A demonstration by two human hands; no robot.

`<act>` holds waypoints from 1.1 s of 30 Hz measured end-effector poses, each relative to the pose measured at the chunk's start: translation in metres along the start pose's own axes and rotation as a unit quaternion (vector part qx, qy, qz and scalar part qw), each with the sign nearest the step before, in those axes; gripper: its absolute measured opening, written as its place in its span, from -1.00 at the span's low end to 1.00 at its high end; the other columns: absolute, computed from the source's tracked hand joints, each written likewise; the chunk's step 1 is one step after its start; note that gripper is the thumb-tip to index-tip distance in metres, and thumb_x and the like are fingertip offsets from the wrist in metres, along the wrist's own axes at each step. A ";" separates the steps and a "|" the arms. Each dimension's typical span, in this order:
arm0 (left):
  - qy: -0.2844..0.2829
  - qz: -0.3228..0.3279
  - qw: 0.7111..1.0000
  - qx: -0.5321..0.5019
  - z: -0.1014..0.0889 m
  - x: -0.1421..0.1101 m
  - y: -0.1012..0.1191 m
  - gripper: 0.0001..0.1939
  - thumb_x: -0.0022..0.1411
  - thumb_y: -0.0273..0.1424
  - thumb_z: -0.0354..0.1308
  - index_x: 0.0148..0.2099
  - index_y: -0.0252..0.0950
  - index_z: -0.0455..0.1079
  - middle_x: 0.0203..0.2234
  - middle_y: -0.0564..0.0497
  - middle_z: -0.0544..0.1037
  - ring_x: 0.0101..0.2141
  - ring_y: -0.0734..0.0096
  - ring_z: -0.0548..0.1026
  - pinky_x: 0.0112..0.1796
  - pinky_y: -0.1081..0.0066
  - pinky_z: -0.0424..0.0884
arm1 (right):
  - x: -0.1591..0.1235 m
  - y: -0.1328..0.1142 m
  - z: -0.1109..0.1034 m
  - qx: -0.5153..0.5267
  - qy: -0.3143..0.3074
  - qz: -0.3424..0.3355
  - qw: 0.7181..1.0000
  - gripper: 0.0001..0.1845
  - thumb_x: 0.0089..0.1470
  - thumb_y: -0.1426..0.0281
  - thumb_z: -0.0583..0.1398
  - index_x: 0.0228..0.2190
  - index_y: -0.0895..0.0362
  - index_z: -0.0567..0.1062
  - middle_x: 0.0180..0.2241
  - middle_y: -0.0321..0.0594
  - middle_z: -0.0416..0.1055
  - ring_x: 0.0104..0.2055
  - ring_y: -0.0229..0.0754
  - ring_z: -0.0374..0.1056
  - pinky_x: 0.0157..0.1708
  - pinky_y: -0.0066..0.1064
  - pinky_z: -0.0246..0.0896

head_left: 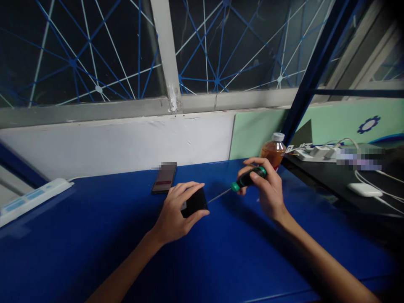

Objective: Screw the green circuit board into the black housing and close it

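My left hand (176, 212) grips a small black box-shaped object (196, 203) by its edges, thumb on the near side and fingers on the far side. What kind of object it is I cannot make out. In my right hand (268, 189) is a screwdriver (249, 179) with a black and green handle, held between thumb and fingers. Its thin metal shaft points left, and the tip meets or nearly meets the right-hand face of the black object. Just behind my left hand lies a dark smartphone (164, 177).
A bottle of amber drink (274, 150) stands behind my right hand. At the left edge lies a white power strip (34, 198). Another power strip (317, 153), cables and a white charger (365, 190) occupy the black surface at right. A wall and windows bound the blue table (221, 265).
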State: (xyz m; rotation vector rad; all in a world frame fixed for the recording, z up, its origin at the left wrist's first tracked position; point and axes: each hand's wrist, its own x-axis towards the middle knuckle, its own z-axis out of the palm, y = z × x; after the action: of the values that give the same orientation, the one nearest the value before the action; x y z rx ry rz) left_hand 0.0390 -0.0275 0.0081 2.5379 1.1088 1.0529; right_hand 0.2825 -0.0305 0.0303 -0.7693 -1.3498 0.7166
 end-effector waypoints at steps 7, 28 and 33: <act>-0.006 -0.001 1.000 0.002 0.001 0.000 -0.001 -0.45 0.15 -0.17 0.20 0.16 -0.13 0.23 0.03 -0.07 0.40 0.03 0.09 0.33 0.01 0.03 0.24 | -0.001 -0.002 0.003 -0.075 0.072 0.030 0.994 -0.74 -0.01 0.30 0.28 -0.28 0.06 0.35 -0.59 -0.42 0.29 -0.74 -0.33 0.25 -0.83 -0.50 0.12; 0.006 -0.005 1.000 0.000 0.001 0.000 -0.004 -0.44 0.13 -0.16 0.22 0.15 -0.13 0.24 0.01 -0.09 0.42 0.01 0.06 0.35 0.03 -0.05 0.22 | 0.000 -0.006 0.001 -0.014 0.006 0.015 1.000 -0.81 0.06 0.35 0.22 -0.26 0.09 0.34 -0.47 -0.33 0.37 -0.65 -0.31 0.33 -0.63 -0.41 0.28; 0.006 -0.013 1.000 -0.007 0.001 -0.001 -0.005 -0.44 0.12 -0.15 0.22 0.15 -0.13 0.25 0.01 -0.10 0.42 0.02 0.05 0.35 0.04 -0.07 0.21 | 0.000 -0.005 0.001 -0.066 0.031 0.019 0.997 -0.80 0.03 0.33 0.25 -0.29 0.09 0.37 -0.50 -0.37 0.31 -0.70 -0.34 0.29 -0.72 -0.46 0.22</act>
State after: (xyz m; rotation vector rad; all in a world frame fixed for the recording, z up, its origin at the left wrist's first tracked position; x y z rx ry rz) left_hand 0.0367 -0.0245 0.0050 2.5026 1.1302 1.0684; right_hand 0.2811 -0.0335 0.0345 -0.9184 -1.3383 0.6319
